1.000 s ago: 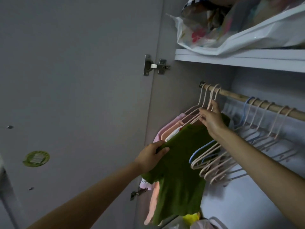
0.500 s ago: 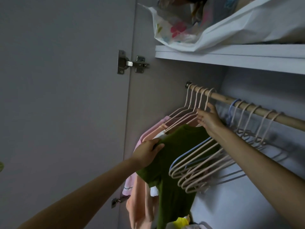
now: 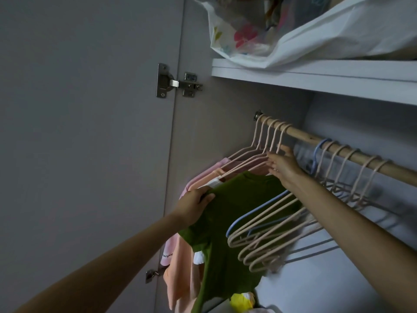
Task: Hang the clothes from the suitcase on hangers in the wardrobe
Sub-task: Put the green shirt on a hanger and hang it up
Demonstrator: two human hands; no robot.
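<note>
Nearest the camera, the left hand (image 3: 195,205) grips the left shoulder of the green shirt (image 3: 228,233), fingers curled over the fabric and thumb on its front. The shirt hangs down and away from that hand, its long axis running from the collar up near the rod to the hem low in the wardrobe, beside the pink and peach garments (image 3: 180,263) hung to its left.

Further in and higher, the right hand (image 3: 283,164) holds the neck of the shirt's hanger just under its hook, fingers pinched at the wire. That hook sits over the wooden rod (image 3: 352,152), last of the five pale hooks (image 3: 269,134) crowded at the rod's left end. The right hand is the one nearer the rod; the left steadies the cloth below.

To the right, the empty hangers (image 3: 266,236) hang in a bunch, touching the shirt's right side, so the shirt lies between the hung clothes and these spares. The move probably turns on letting go.
</note>
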